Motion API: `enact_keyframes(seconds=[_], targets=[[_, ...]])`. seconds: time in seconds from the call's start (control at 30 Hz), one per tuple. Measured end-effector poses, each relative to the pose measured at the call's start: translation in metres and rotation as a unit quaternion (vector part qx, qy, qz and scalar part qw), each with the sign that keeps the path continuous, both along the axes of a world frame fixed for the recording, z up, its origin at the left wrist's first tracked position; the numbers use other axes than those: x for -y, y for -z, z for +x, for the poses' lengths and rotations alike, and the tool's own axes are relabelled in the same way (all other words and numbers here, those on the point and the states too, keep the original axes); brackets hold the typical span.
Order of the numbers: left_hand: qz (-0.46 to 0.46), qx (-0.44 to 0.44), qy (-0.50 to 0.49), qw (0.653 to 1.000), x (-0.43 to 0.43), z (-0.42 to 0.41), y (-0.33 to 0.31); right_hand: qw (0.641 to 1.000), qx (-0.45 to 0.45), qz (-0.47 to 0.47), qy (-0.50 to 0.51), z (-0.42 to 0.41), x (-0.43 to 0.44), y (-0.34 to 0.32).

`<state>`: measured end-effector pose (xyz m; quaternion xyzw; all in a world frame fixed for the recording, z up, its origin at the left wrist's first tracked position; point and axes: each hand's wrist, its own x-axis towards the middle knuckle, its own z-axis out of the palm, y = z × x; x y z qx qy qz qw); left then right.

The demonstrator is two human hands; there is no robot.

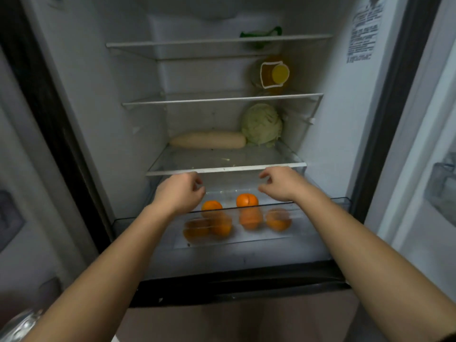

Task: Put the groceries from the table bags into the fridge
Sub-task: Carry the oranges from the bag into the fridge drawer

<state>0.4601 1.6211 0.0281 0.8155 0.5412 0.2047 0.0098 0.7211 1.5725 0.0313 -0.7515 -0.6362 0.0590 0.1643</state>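
The fridge stands open in front of me. Its clear bottom drawer [320,208] is pulled out and holds several oranges [247,200]. My left hand [179,192] and my right hand [281,183] hover over the drawer, just below the lowest shelf's front edge [227,169]. Both have loosely curled fingers and hold nothing. On that lowest shelf lie a white radish [208,139] and a green cabbage [262,124]. One shelf up stands a bottle of yellow oil [274,74]. Something green [261,33] sits on the top shelf.
The left half of every shelf is bare. The fridge's door with a bin [441,191] stands open on the right. A dark frame [49,119] borders the left side. Something shiny [19,322] shows at the bottom left corner.
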Motion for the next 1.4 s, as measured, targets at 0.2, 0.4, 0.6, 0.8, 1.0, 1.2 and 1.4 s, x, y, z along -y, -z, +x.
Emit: enact_keyframes(seconds=[0.2,0.4,0.6,0.8,1.0,1.2,1.4], targets=[[0.259,0.067,-0.018,0.963,0.067,-0.008,0.048,0.937,0.027,0.348,0.024,-0.041,0.058,0.04],[0.343,-0.039,0.043,0.938,0.066,-0.021,0.087,0.875,0.204,0.435,-0.056,-0.034,0.066,0.096],[0.387,-0.028,0.043,0.921,0.031,-0.027,0.085,0.833,0.274,0.474,-0.083,-0.035,0.044,0.099],[0.335,-0.04,0.043,0.94,-0.004,-0.014,0.081,0.864,0.296,0.399,-0.082,-0.018,0.009,0.094],[0.258,-0.054,0.024,0.964,-0.041,-0.001,0.074,0.909,0.269,0.316,-0.042,-0.014,-0.03,0.088],[0.169,-0.08,0.005,0.982,-0.072,0.01,0.08,0.937,0.25,0.242,0.006,-0.013,-0.068,0.094],[0.168,-0.066,-0.014,0.984,-0.094,0.02,0.091,0.933,0.224,0.281,0.026,-0.013,-0.089,0.109]])
